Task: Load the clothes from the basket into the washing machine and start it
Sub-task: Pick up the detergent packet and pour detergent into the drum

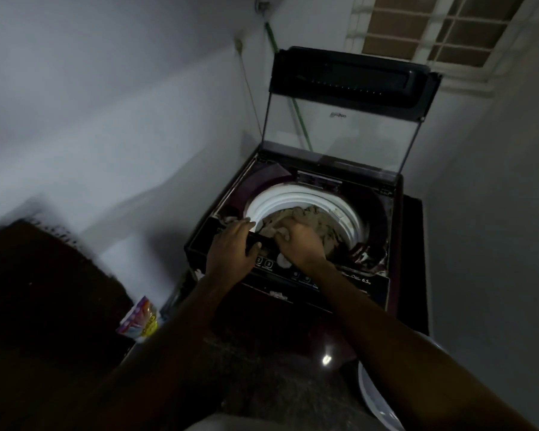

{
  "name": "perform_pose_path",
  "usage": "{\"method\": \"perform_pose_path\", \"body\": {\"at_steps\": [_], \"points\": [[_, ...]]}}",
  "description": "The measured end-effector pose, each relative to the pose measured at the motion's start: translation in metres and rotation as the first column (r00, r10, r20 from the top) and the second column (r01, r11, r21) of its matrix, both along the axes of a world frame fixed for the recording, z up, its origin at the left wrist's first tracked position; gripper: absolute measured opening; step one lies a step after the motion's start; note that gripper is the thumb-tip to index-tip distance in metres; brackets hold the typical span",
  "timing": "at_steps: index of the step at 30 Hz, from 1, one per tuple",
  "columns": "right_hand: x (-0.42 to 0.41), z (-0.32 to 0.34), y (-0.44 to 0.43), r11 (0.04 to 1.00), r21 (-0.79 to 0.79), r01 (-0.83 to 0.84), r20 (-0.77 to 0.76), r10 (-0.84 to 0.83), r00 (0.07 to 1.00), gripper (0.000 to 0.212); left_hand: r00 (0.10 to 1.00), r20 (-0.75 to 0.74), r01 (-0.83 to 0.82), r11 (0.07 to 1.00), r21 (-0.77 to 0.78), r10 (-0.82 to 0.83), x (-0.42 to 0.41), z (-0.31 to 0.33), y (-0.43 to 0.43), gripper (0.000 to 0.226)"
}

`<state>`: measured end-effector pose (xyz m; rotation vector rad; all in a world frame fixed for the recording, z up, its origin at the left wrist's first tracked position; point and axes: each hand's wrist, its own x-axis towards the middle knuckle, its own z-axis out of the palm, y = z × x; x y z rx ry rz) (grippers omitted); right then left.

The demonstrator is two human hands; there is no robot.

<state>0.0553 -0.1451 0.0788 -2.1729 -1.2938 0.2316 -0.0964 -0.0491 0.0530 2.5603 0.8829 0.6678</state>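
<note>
A dark maroon top-loading washing machine [349, 284] stands in the room's corner with its glass lid [339, 135] raised upright. Beige clothes [311, 217] fill its white drum [293, 197]. My left hand [231, 244] rests on the machine's front edge, fingers reaching over the drum's rim. My right hand [296, 241] is curled round a bunch of the beige cloth at the near side of the drum. A pale basket rim [374, 396] shows at the lower right, its inside hidden.
A colourful detergent packet [140, 318] lies on the floor left of the machine. A green hose [299, 116] runs down the wall behind the lid. A barred window [433, 29] is at the top right. White walls close in on both sides.
</note>
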Motion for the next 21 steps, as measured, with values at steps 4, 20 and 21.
{"method": "perform_pose_path", "body": {"at_steps": [4,20,21], "points": [[-0.036,0.006,0.013,0.993,0.093,-0.079,0.024,0.077,0.997,0.021,0.997,0.039,-0.065,0.998,0.018,0.065,-0.042,-0.002,0.006,0.051],[-0.216,-0.069,0.079,0.950,0.117,-0.288,-0.175,0.305,0.936,0.021,0.962,-0.082,-0.261,0.965,-0.020,0.259,-0.238,-0.037,0.022,0.056],[-0.223,-0.074,0.083,0.947,0.099,-0.305,-0.188,0.319,0.929,0.021,0.956,-0.104,-0.282,0.958,-0.055,0.276,-0.245,-0.042,0.023,0.059]]}}
